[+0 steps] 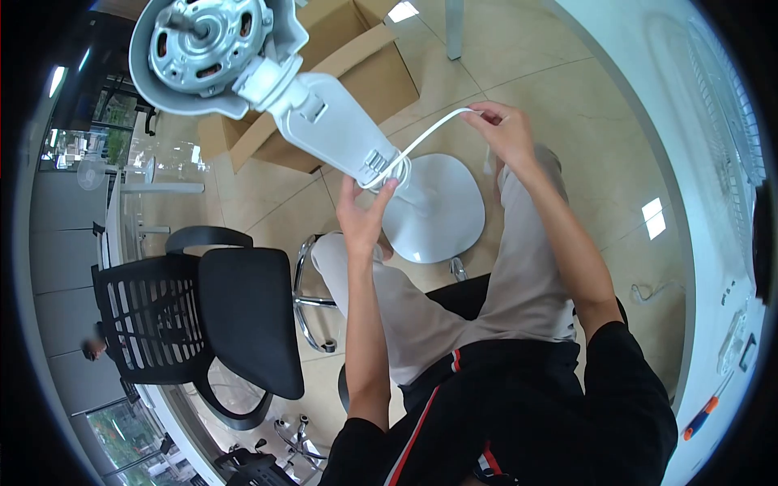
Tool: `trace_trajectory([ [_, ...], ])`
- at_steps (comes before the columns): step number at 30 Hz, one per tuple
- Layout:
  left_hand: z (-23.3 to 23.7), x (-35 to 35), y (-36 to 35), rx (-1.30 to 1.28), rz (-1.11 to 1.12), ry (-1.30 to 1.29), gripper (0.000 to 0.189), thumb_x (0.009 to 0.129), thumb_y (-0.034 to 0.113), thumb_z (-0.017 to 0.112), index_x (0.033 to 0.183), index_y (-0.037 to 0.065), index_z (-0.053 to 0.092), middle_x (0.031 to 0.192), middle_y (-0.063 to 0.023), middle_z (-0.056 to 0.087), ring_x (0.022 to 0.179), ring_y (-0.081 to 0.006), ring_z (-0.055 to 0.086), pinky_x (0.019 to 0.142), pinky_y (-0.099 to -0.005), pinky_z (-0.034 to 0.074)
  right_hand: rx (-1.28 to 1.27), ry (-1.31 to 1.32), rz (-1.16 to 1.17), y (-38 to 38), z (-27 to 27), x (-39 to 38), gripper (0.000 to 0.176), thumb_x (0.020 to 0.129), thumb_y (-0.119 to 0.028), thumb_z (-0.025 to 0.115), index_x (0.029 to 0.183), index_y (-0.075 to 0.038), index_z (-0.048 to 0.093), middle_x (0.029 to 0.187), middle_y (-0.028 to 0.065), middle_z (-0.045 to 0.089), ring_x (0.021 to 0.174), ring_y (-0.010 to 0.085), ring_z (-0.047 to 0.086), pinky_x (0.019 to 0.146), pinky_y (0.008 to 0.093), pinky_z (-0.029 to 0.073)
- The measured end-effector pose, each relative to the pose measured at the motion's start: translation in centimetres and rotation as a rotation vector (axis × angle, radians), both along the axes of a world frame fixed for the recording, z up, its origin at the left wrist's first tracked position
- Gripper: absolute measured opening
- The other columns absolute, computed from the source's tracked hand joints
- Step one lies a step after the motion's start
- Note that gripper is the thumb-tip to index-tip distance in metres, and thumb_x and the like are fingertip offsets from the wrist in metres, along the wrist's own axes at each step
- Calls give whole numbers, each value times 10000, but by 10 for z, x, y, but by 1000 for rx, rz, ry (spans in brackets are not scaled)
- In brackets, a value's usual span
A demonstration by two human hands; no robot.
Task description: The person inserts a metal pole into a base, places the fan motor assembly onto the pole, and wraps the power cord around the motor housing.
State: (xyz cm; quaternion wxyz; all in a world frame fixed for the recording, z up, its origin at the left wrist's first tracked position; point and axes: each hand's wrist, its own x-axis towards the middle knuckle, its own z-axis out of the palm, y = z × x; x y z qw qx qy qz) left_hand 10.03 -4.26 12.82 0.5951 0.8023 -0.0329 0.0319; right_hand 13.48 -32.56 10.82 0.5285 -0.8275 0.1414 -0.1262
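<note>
A white electric fan without its blades stands between my knees, its bare motor at the top left and its round base on the floor. My left hand is closed on coils of white power cord at the fan's neck, below a small set of buttons. Out to the right, my right hand pinches a length of the same cord, which arcs up from the coils. Part of the cord hangs below the right hand, blurred against the floor.
An open cardboard box stands behind the fan. A black office chair is at my left. On the white table along the right lie a screwdriver and a wire fan guard.
</note>
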Motion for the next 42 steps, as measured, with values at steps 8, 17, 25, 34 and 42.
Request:
trace_trajectory([
  [8, -13, -2, -11, -171, 46, -42, 556, 829, 201, 809, 1291, 5, 571, 1188, -98, 638, 1139, -209, 563, 1029, -361, 401, 274, 42, 90, 23, -22, 52, 315, 875, -234, 674, 1127, -52, 723, 1012, 97, 745, 830, 181, 712, 752, 323, 549],
  [17, -46, 5, -2, -217, 54, -9, 602, 866, 228, 782, 1345, -28, 524, 1244, -140, 618, 1182, -226, 559, 1023, -359, 418, 681, 265, 195, 46, -22, 96, 387, 921, -177, 629, 1231, 54, 606, 1147, 165, 693, 930, 234, 710, 811, 346, 589],
  [25, -35, 1, 7, -148, -4, -218, 905, 804, 225, 815, 1517, -12, 309, 1482, -202, 430, 1349, -346, 455, 1098, -425, 377, 568, 278, 542, 63, -62, 150, 466, 944, -230, 640, 1340, -6, 538, 1261, 153, 632, 1072, 241, 665, 908, 373, 568],
  [34, -61, 31, 46, -916, 310, 114, 734, 900, 166, 662, 1527, 44, 300, 1518, -175, 374, 1361, -309, 447, 1040, -395, 415, 632, 442, 772, 148, 24, 143, 465, 906, -180, 583, 1299, 62, 531, 1213, 191, 650, 1011, 241, 672, 917, 348, 560],
  [42, -68, 76, 65, 7, 710, -335, 551, 841, 164, 740, 1351, 87, 546, 1337, -199, 537, 1179, -321, 547, 948, -390, 465, 781, 526, 897, 166, 28, 140, 323, 805, -90, 531, 1085, 57, 592, 895, 139, 661, 794, 214, 625, 925, 407, 539],
])
